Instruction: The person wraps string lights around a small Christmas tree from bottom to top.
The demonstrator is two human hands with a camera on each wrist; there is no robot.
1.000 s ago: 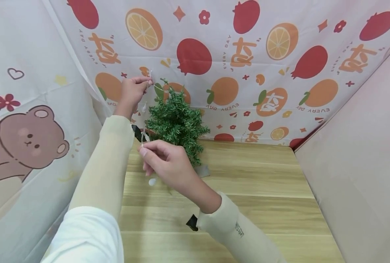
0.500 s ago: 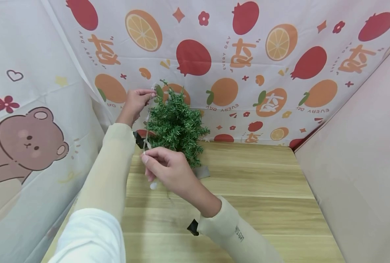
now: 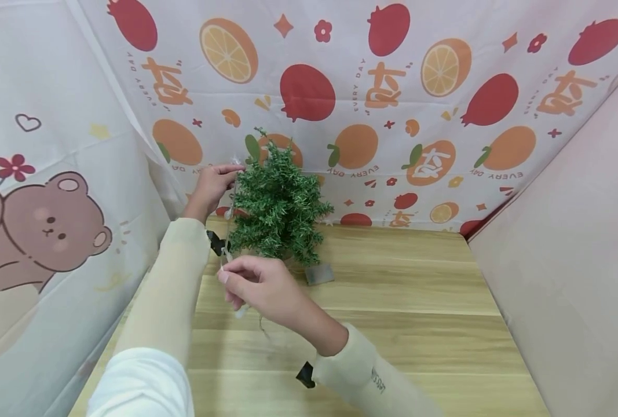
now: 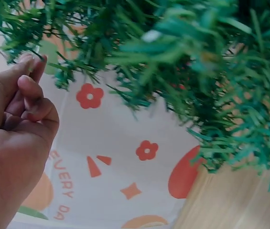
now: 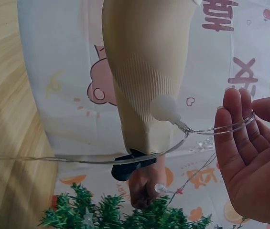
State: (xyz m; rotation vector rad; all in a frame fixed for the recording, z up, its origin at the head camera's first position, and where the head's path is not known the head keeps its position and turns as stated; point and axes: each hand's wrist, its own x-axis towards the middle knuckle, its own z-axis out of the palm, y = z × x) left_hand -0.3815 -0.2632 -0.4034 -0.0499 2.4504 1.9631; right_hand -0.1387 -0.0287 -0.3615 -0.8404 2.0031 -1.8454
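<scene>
We pinch a thin light string (image 3: 229, 215) with our left hand (image 3: 212, 185) at the upper left edge of the small green tree (image 3: 279, 205), which stands on the table (image 3: 392, 289). Our right hand (image 3: 259, 285) pinches the same string lower down, just before the tree.

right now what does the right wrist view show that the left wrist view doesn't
Only the right wrist view shows the thin wire light string with its white bulb, pinched by the right hand, and the left arm's beige sleeve. Only the left wrist view shows the left hand close up, fingertips pinched together at a branch. Both show the small green tree and the fruit-print backdrop.
</scene>
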